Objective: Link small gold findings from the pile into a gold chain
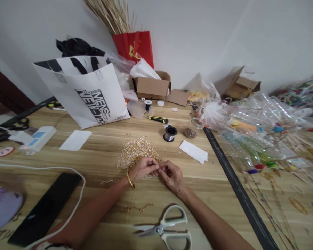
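My left hand, with a gold bangle at its wrist, and my right hand meet fingertip to fingertip. Both are pinched closed; whatever lies between the fingers is too small to make out. Just behind them spreads a heap of gold and clear beaded strands, partly covered by the left hand. Nearer to me lie a short beaded chain and white-handled scissors with parted blades. A spool of silver wire stands beyond the right hand.
A black-and-yellow box cutter and a jar of beads lie farther back. Left are a white paper bag, a power strip and a black phone under a white cable. Plastic bottles crowd the right, past a black table edge strip.
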Motion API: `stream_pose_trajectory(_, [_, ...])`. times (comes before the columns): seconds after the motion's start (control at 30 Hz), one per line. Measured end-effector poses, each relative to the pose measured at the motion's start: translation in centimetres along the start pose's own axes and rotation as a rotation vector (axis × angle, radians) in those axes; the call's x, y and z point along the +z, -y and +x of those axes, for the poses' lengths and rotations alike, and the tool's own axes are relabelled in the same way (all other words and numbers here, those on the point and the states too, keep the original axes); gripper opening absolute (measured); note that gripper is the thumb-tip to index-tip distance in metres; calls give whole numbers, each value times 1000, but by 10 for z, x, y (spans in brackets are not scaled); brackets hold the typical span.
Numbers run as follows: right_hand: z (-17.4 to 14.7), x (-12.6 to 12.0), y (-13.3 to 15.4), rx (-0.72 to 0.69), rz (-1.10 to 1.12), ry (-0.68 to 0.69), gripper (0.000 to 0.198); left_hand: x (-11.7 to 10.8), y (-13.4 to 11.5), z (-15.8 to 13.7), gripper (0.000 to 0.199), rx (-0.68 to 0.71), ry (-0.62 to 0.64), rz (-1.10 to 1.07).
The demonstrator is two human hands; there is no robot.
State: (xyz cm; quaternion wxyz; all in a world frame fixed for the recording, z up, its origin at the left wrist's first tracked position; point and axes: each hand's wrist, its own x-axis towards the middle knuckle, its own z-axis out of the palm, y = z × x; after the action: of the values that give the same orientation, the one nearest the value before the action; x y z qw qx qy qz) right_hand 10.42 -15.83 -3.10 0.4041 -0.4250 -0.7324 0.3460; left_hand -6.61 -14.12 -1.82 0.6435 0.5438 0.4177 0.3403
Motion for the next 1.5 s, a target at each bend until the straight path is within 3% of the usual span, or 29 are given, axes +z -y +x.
stream_pose_trajectory(0.63, [2, -2, 0, -66, -83, -20, 14, 1, -1, 0, 29, 10, -31, 17])
stream_pose_trajectory(1.0, [3, -2, 0, -19, -48, -7, 14, 0, 2, 2, 29, 22, -40, -4])
stream_pose_trajectory(1.33, [4, -3, 3, 9, -28, 1, 17, 2, -3, -1, 13, 43, -90, 63])
stream_pose_trajectory(1.5, [5, -3, 3, 49, 6, 4, 16, 5, 0, 0, 16, 143, -119, 178])
